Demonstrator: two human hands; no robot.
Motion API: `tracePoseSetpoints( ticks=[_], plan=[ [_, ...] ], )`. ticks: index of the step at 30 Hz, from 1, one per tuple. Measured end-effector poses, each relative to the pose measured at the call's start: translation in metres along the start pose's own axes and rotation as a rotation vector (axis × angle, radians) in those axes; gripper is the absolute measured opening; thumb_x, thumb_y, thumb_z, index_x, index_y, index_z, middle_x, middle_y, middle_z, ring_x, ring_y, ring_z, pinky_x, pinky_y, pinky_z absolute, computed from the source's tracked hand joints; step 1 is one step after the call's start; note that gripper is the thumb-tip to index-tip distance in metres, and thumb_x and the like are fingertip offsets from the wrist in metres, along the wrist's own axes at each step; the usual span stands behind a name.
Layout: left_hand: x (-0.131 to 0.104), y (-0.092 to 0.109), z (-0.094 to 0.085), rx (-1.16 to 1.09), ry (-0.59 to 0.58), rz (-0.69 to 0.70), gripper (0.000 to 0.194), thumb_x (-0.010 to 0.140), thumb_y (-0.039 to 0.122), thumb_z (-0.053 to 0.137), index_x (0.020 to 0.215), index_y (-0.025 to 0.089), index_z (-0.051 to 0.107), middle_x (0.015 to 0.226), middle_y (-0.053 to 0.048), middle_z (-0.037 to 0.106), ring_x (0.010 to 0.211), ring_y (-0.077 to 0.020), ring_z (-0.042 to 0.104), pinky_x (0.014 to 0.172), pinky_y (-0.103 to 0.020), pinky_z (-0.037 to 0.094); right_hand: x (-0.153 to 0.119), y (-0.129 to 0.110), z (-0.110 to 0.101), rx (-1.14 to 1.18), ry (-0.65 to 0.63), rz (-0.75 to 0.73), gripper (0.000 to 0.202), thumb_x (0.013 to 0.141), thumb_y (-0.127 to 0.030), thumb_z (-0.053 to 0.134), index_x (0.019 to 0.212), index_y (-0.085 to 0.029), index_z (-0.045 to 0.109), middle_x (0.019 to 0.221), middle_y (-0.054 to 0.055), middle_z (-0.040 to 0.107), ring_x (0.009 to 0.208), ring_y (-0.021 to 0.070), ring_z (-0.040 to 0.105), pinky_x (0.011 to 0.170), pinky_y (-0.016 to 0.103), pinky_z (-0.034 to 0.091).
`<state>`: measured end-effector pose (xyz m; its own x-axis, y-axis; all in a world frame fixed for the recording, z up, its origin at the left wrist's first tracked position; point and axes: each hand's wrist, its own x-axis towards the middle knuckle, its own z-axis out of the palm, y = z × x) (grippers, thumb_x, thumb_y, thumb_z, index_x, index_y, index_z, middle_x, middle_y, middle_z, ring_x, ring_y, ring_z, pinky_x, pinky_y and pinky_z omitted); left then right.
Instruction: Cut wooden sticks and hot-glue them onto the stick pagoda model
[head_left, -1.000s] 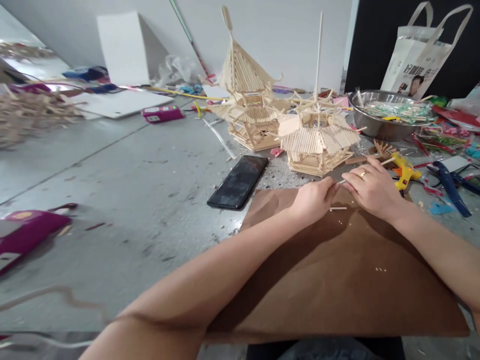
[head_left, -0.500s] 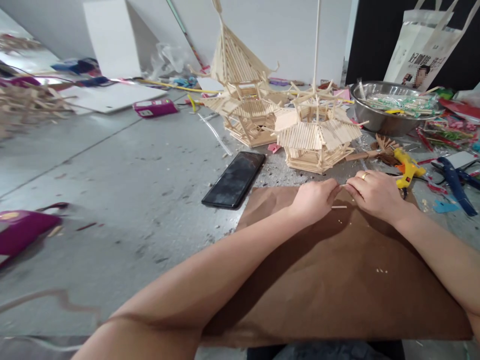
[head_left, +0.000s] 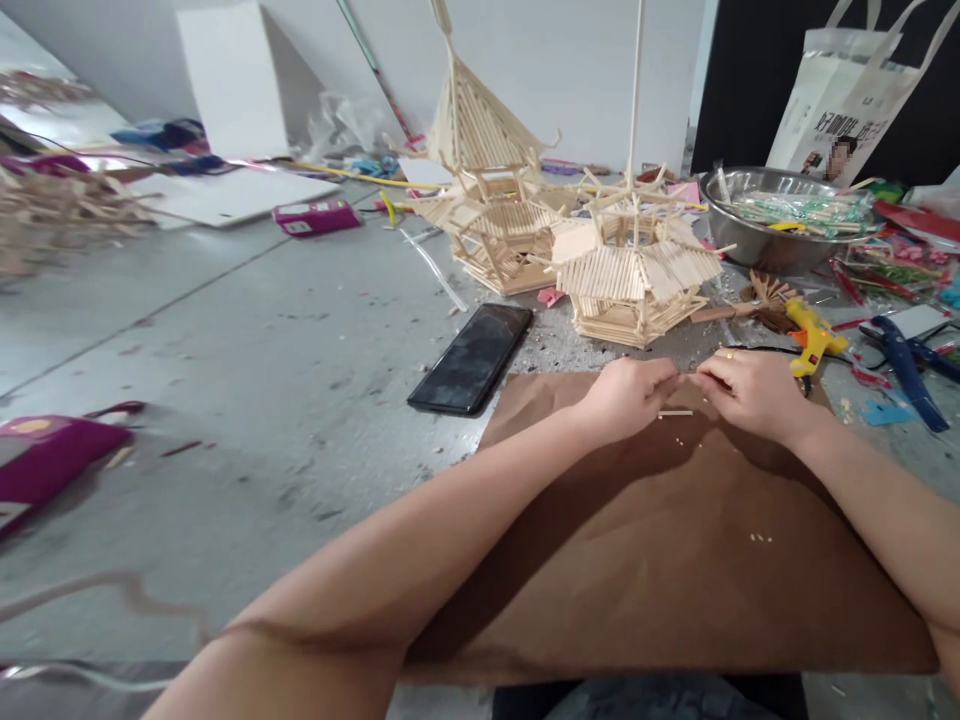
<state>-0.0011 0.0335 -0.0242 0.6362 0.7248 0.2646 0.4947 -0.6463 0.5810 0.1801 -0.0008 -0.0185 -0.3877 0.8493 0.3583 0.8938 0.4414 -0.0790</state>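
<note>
Over the far edge of a brown sheet (head_left: 675,580), my left hand (head_left: 634,400) and my right hand (head_left: 750,395) meet almost fingertip to fingertip. Both are closed in a pinch on a small pale piece (head_left: 688,378), mostly hidden by the fingers. A short pale stick (head_left: 676,413) lies on the sheet just below them, with a few tiny crumbs nearby. Right behind the hands stands a low stick pavilion (head_left: 637,275); a taller one with a pointed roof (head_left: 487,130) is behind it to the left.
A black phone (head_left: 472,360) lies left of the sheet. To the right are a yellow glue gun (head_left: 814,338), blue-handled pliers (head_left: 909,372) and a metal bowl (head_left: 776,245) of wrapped sticks. Purple packs (head_left: 316,218) lie on the floor at the left.
My fingertips have parted slightly, and my right hand has turned a little. The view has shifted slightly.
</note>
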Motion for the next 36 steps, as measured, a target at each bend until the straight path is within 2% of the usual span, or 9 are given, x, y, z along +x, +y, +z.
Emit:
tracePoseSetpoints(
  ticks=[4,9,12,14,18,23,27,31,36],
  plan=[
    [0.000,0.003,-0.011,-0.263,0.077,0.084,0.031,0.086,0.033,0.041,0.062,0.016,0.051,0.055,0.004,0.045,0.053,-0.0071,0.039,0.052,-0.019,0.032,0.001,0.012,0.005,0.070,-0.083,0.114,0.034,0.089,-0.033,0.040,0.076,-0.017,0.067,0.076,0.005,0.068,0.070,0.0146,0.060,0.060,0.025,0.033],
    [0.004,0.002,-0.021,-0.352,0.149,-0.086,0.026,0.087,0.030,0.041,0.080,0.015,0.063,0.066,0.001,0.058,0.063,-0.0090,0.051,0.062,-0.021,0.041,0.002,0.008,0.022,-0.033,-0.158,0.103,0.034,0.090,-0.032,0.038,0.084,-0.020,0.069,0.083,0.006,0.069,0.081,0.0174,0.060,0.065,0.027,0.037],
    [0.007,-0.001,-0.026,-0.392,0.124,-0.140,0.031,0.088,0.027,0.038,0.103,0.016,0.062,0.070,-0.001,0.060,0.067,-0.0104,0.054,0.065,-0.023,0.043,0.002,0.008,0.030,0.029,-0.077,0.011,0.028,0.088,-0.026,0.043,0.093,-0.017,0.069,0.098,0.010,0.068,0.091,0.0200,0.060,0.077,0.033,0.042],
    [0.008,-0.002,-0.028,-0.399,0.102,-0.126,0.034,0.087,0.023,0.039,0.115,0.014,0.056,0.069,-0.001,0.059,0.066,-0.0104,0.054,0.065,-0.023,0.044,0.005,0.011,0.028,0.184,0.031,-0.005,0.027,0.086,-0.026,0.045,0.099,-0.016,0.067,0.104,0.012,0.067,0.093,0.0205,0.060,0.082,0.036,0.043],
    [0.011,-0.001,-0.032,-0.413,0.077,-0.088,0.045,0.085,0.016,0.042,0.129,0.009,0.040,0.064,0.001,0.055,0.065,-0.0104,0.054,0.066,-0.024,0.045,0.020,0.008,0.005,0.616,0.181,0.169,0.030,0.085,-0.037,0.047,0.102,-0.018,0.064,0.093,0.008,0.069,0.083,0.0179,0.062,0.076,0.034,0.047],
    [0.016,0.008,-0.044,-0.382,0.099,-0.086,0.040,0.083,0.017,0.046,0.123,0.011,0.044,0.066,0.000,0.058,0.064,-0.0104,0.056,0.065,-0.024,0.045,0.047,-0.007,-0.025,0.879,0.115,0.186,0.021,0.078,-0.037,0.056,0.081,-0.018,0.065,0.072,0.001,0.066,0.069,0.0140,0.058,0.068,0.029,0.045],
    [0.020,0.013,-0.070,-0.285,0.149,-0.106,0.025,0.081,0.023,0.050,0.102,0.011,0.058,0.068,-0.003,0.062,0.063,-0.0103,0.056,0.060,-0.023,0.044,0.068,-0.005,-0.032,0.999,0.187,0.232,0.022,0.072,-0.040,0.061,0.071,-0.018,0.060,0.062,-0.001,0.060,0.059,0.0109,0.053,0.060,0.026,0.043],
    [0.026,0.009,-0.096,-0.194,0.336,-0.135,0.016,0.078,0.025,0.053,0.077,0.014,0.064,0.065,-0.002,0.061,0.058,-0.0084,0.050,0.056,-0.022,0.040,0.093,0.001,-0.035,1.126,0.299,0.314,0.025,0.069,-0.041,0.064,0.067,-0.018,0.056,0.058,-0.003,0.055,0.050,0.0072,0.047,0.050,0.023,0.040],
    [0.041,-0.004,-0.113,-0.175,0.580,-0.183,0.016,0.073,0.027,0.055,0.071,0.014,0.065,0.060,0.000,0.058,0.055,-0.0082,0.045,0.053,-0.022,0.035,0.124,0.000,-0.042,1.279,0.242,0.382,0.028,0.068,-0.042,0.066,0.067,-0.019,0.051,0.061,-0.003,0.055,0.042,0.0048,0.045,0.038,0.019,0.034]
  ],
)
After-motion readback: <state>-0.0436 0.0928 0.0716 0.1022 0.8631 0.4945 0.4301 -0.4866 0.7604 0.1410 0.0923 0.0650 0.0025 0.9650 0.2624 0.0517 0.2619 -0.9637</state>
